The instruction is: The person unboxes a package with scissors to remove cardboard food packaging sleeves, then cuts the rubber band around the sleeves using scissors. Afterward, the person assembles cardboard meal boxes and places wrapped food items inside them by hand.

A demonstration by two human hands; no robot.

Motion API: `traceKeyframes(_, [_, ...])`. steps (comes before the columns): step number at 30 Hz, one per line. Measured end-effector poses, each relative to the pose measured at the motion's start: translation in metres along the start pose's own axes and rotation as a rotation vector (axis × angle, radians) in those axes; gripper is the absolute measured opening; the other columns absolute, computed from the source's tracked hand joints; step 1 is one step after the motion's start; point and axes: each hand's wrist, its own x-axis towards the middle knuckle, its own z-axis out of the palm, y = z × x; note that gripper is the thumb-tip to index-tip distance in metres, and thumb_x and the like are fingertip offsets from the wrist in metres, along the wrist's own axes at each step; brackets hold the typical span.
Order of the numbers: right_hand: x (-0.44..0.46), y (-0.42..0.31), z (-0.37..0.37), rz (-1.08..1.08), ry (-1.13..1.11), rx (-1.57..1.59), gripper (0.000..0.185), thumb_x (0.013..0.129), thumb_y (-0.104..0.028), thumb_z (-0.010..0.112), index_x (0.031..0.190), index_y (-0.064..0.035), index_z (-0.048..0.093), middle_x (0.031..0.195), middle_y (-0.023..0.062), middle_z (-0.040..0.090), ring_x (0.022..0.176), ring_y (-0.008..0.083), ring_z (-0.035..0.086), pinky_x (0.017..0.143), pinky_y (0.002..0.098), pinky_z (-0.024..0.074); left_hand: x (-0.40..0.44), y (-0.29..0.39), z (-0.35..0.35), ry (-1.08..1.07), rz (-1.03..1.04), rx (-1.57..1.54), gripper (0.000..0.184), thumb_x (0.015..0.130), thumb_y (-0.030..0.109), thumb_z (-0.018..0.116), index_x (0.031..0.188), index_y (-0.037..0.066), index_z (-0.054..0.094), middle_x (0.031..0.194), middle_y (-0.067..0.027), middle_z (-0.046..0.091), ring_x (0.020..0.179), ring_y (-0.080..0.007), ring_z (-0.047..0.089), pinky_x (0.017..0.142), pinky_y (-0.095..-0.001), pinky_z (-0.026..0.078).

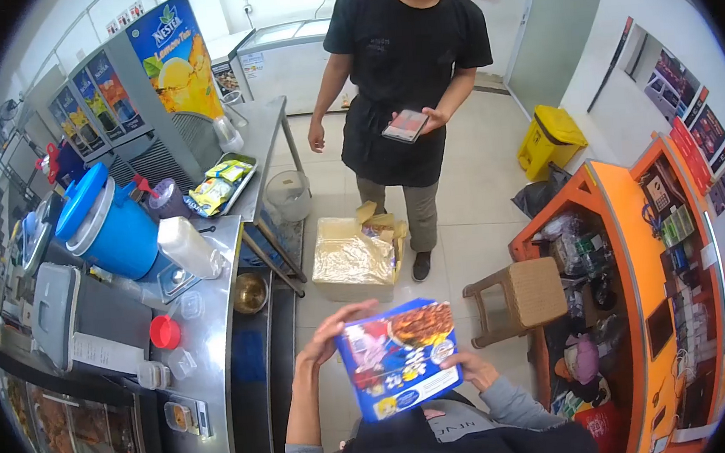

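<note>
A blue printed food box point(400, 355), with a picture of a brown dish and cartoon figures on it, is held up in front of my body. My left hand point(335, 329) grips its upper left side, the fingers along the top edge. On the right side, my right hand point(476, 371) has its thumb on the printed face, and its other fingers are partly hidden behind the box. Beyond it, on the floor, sits a taped cardboard carton point(350, 266) with its flaps torn open and some packets showing inside.
A person in black point(405, 70) stands behind the carton, holding a phone point(406, 126). To the left runs a steel counter point(217, 323) with a blue cooler point(116, 229) and a kitchen scale point(192, 415). A brown stool point(534, 294) and orange shelving point(614, 232) stand right.
</note>
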Motion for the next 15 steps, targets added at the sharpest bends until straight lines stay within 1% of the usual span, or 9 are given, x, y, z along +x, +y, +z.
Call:
traceKeyframes(2, [-0.007, 0.02, 0.0, 0.076, 0.038, 0.092, 0.065, 0.065, -0.003, 0.066, 0.123, 0.0023, 0.037, 0.115, 0.015, 0.053, 0.103, 0.0235, 0.055, 0.09, 0.0359, 0.0452, -0.002, -0.021, -0.019, -0.101, -0.121, 0.021, 0.059, 0.077, 0.044, 0.058, 0.113, -0.003, 0.053, 0.124, -0.0185, 0.048, 0.115, -0.0287, 0.046, 0.1, -0.037, 0.033])
traceKeyframes(4, [-0.011, 0.035, 0.001, 0.047, 0.025, 0.129, 0.061, 0.068, -0.005, 0.065, 0.123, 0.0016, 0.038, 0.115, 0.0149, 0.052, 0.104, 0.0237, 0.054, 0.091, 0.0371, 0.044, -0.006, -0.035, -0.02, -0.026, -0.083, -0.035, 0.047, 0.081, 0.036, 0.056, 0.106, -0.004, 0.058, 0.117, -0.0188, 0.054, 0.108, -0.0263, 0.052, 0.096, -0.0355, 0.038])
traceKeyframes(6, [-0.016, 0.042, 0.009, 0.104, 0.117, 0.239, 0.052, 0.071, -0.004, 0.06, 0.119, 0.0027, 0.043, 0.109, 0.0159, 0.056, 0.1, 0.0268, 0.056, 0.09, 0.0409, 0.045, -0.012, -0.047, -0.022, 0.23, -0.069, 0.015, 0.04, 0.085, 0.029, 0.053, 0.105, -0.005, 0.057, 0.115, -0.0167, 0.055, 0.107, -0.0236, 0.052, 0.095, -0.0352, 0.039])
traceKeyframes(8, [-0.013, 0.047, 0.009, 0.109, 0.126, 0.236, 0.051, 0.073, -0.007, 0.06, 0.12, 0.0028, 0.042, 0.112, 0.0158, 0.055, 0.102, 0.0271, 0.055, 0.091, 0.0409, 0.0432, -0.011, -0.048, -0.017, 0.295, -0.085, -0.019, 0.039, 0.087, 0.026, 0.052, 0.114, -0.001, 0.053, 0.119, -0.0134, 0.052, 0.104, -0.0211, 0.054, 0.093, -0.0337, 0.04])
traceKeyframes(10, [-0.006, 0.046, 0.016, 0.016, 0.1, 0.235, 0.051, 0.074, -0.009, 0.06, 0.12, 0.0027, 0.041, 0.113, 0.0151, 0.054, 0.103, 0.0269, 0.055, 0.092, 0.0413, 0.042, -0.001, -0.034, -0.003, 0.252, -0.027, 0.499, 0.047, 0.086, 0.028, 0.054, 0.126, 0.007, 0.044, 0.124, -0.0102, 0.048, 0.101, -0.0188, 0.055, 0.088, -0.0296, 0.043])
traceKeyframes(11, [0.0, 0.049, 0.015, -0.026, 0.062, 0.242, 0.055, 0.074, -0.01, 0.06, 0.123, 0.0024, 0.038, 0.117, 0.0151, 0.051, 0.107, 0.0263, 0.052, 0.095, 0.0409, 0.0395, 0.004, -0.032, -0.001, 0.231, -0.104, 0.729, 0.058, 0.085, 0.026, 0.058, 0.136, 0.016, 0.033, 0.126, -0.0082, 0.043, 0.094, -0.0147, 0.055, 0.079, -0.0255, 0.045])
traceKeyframes(12, [0.001, 0.045, 0.02, -0.008, 0.025, 0.28, 0.06, 0.074, -0.01, 0.06, 0.126, 0.002, 0.034, 0.122, 0.0156, 0.047, 0.111, 0.0256, 0.048, 0.098, 0.0397, 0.0364, 0.008, -0.032, 0.0, 0.226, -0.11, 0.728, 0.058, 0.085, 0.026, 0.058, 0.136, 0.016, 0.033, 0.126, -0.0082, 0.043, 0.094, -0.0147, 0.055, 0.079, -0.0255, 0.045])
traceKeyframes(14, [0.005, 0.052, 0.014, -0.002, -0.018, 0.295, 0.065, 0.076, -0.014, 0.062, 0.13, 0.0009, 0.028, 0.127, 0.0151, 0.041, 0.112, 0.0252, 0.047, 0.098, 0.039, 0.0356, 0.018, -0.032, 0.003, 0.309, -0.318, 0.647, 0.067, 0.082, 0.024, 0.063, 0.139, 0.019, 0.028, 0.118, -0.0061, 0.049, 0.087, -0.0107, 0.054, 0.07, -0.0226, 0.046])
traceKeyframes(15, [0.005, 0.056, 0.014, -0.007, -0.023, 0.292, 0.065, 0.076, -0.014, 0.062, 0.13, 0.0009, 0.028, 0.127, 0.0151, 0.041, 0.112, 0.0252, 0.047, 0.098, 0.039, 0.0356, 0.024, -0.033, 0.0, 0.277, -0.301, 0.561, 0.073, 0.079, 0.022, 0.066, 0.14, 0.023, 0.025, 0.108, -0.0031, 0.054, 0.08, -0.0081, 0.052, 0.062, -0.0203, 0.045])
